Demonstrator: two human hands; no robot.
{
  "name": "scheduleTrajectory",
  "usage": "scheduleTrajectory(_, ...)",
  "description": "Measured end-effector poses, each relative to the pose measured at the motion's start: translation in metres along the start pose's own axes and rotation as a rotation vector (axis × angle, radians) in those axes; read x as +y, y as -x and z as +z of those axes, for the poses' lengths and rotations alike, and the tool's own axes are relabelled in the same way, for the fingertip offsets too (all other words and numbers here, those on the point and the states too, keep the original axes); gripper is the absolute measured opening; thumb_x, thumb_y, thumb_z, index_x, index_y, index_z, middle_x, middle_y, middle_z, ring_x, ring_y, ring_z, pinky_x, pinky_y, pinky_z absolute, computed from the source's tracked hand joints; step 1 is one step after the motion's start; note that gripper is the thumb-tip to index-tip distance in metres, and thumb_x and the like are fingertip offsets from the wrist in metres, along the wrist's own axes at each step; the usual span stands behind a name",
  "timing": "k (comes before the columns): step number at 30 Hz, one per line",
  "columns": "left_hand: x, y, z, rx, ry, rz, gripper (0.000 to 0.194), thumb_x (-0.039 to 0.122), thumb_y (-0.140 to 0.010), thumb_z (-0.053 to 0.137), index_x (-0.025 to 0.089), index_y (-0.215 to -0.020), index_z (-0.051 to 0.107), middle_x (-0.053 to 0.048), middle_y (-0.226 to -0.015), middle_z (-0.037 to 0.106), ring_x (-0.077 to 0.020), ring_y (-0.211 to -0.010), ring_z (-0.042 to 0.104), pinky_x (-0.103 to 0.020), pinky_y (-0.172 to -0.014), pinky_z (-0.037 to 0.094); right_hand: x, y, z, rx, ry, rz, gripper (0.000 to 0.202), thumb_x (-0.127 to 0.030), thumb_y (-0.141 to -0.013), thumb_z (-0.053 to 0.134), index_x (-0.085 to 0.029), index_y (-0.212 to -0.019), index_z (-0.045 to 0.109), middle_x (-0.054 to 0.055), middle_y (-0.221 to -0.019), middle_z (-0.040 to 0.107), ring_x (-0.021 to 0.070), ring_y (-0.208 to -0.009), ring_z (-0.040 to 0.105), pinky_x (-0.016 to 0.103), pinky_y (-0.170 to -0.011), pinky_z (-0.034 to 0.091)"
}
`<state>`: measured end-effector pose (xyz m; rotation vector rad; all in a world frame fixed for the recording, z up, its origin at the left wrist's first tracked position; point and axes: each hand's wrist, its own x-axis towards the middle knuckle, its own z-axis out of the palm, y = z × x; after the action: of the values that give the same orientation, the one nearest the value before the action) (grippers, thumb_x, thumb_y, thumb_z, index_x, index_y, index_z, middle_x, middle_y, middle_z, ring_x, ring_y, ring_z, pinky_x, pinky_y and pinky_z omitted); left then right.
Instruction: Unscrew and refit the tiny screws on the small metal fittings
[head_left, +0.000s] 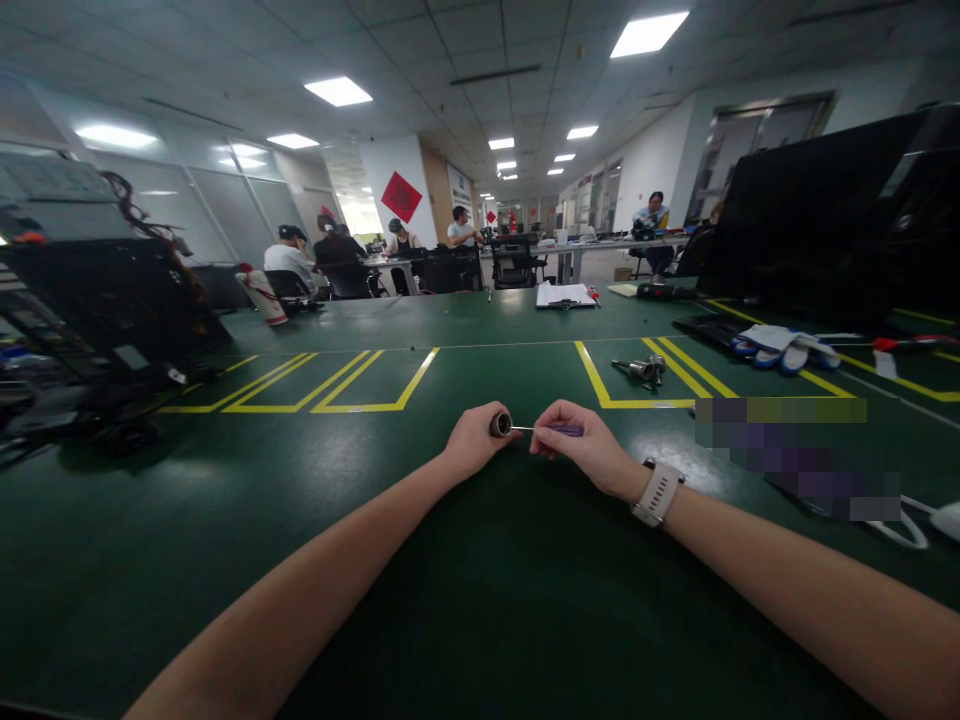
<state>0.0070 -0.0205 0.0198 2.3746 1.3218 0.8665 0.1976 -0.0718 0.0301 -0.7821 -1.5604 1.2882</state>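
My left hand (474,440) is closed around a short, dark metal cylinder (500,425) whose hollow round end faces me. In my right hand (581,445) is a screwdriver (566,431) with a purple handle, gripped between thumb and fingers. Its thin shaft points left and reaches the cylinder's side near my left thumb; whether the tip touches cannot be made out. Both hands are just above the green table (420,600). Beyond my right hand, several small metal parts (641,370) lie inside a yellow taped outline.
A clipboard with paper (566,295) lies at the far edge. White-and-blue gloves (784,348) and a black monitor (832,210) are on the right. Dark equipment (112,330) stands at left. A blurred-out object (802,455) lies right of my wrist. Several people sit beyond the table.
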Motion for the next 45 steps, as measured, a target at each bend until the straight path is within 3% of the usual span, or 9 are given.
scheduleTrajectory(11, 0.0089, 0.0033, -0.0046, -0.023, -0.008, -0.028, 0.014, 0.027, -0.073, 0.062, 0.017, -0.075, 0.053, 0.001, -0.07, 0.056, -0.0139, -0.064, 0.05, -0.025, -0.055, 0.037, -0.0028, 0.0011, 0.0058, 0.02, -0.125, 0.012, 0.021, -0.036, -0.076, 0.066, -0.018, -0.087, 0.062, 0.003, -0.076, 0.065, 0.0148, -0.069, 0.058, 0.029, -0.059, 0.044)
scheduleTrajectory(16, 0.0043, 0.0016, -0.0006, -0.032, 0.026, 0.017, 0.014, 0.021, -0.073, 0.061, 0.017, -0.083, 0.052, 0.001, -0.076, 0.055, -0.0132, -0.068, 0.05, -0.025, -0.06, 0.039, -0.0015, 0.0017, 0.006, 0.043, -0.156, 0.019, 0.022, -0.04, -0.078, 0.063, -0.018, -0.08, 0.062, 0.002, -0.071, 0.063, 0.014, -0.066, 0.056, 0.028, -0.058, 0.043)
scheduleTrajectory(25, 0.0011, -0.0008, 0.0017, -0.025, 0.045, 0.039, 0.016, 0.021, -0.075, 0.059, 0.018, -0.087, 0.051, 0.001, -0.08, 0.054, -0.013, -0.069, 0.048, -0.026, -0.062, 0.039, -0.0003, 0.004, 0.0067, 0.188, -0.093, -0.046, 0.025, -0.042, -0.081, 0.055, -0.019, -0.071, 0.059, 0.001, -0.066, 0.058, 0.0143, -0.062, 0.052, 0.028, -0.057, 0.041)
scheduleTrajectory(35, 0.0023, -0.0007, 0.0014, -0.035, 0.036, 0.076, 0.014, 0.024, -0.077, 0.059, 0.018, -0.086, 0.051, 0.001, -0.08, 0.054, -0.0131, -0.071, 0.048, -0.025, -0.063, 0.04, 0.0018, 0.008, 0.0048, 0.129, 0.015, -0.049, 0.022, -0.038, -0.084, 0.055, -0.019, -0.074, 0.061, 0.001, -0.07, 0.059, 0.0147, -0.065, 0.053, 0.03, -0.061, 0.041)
scheduleTrajectory(45, -0.0002, -0.0015, 0.0012, -0.002, 0.154, 0.139, 0.012, 0.023, -0.076, 0.058, 0.017, -0.084, 0.051, 0.001, -0.081, 0.053, -0.0127, -0.072, 0.049, -0.025, -0.065, 0.04, 0.0043, 0.003, -0.0003, 0.09, -0.22, 0.059, 0.02, -0.034, -0.084, 0.052, -0.018, -0.074, 0.06, 0.001, -0.071, 0.06, 0.0144, -0.065, 0.053, 0.029, -0.06, 0.04)
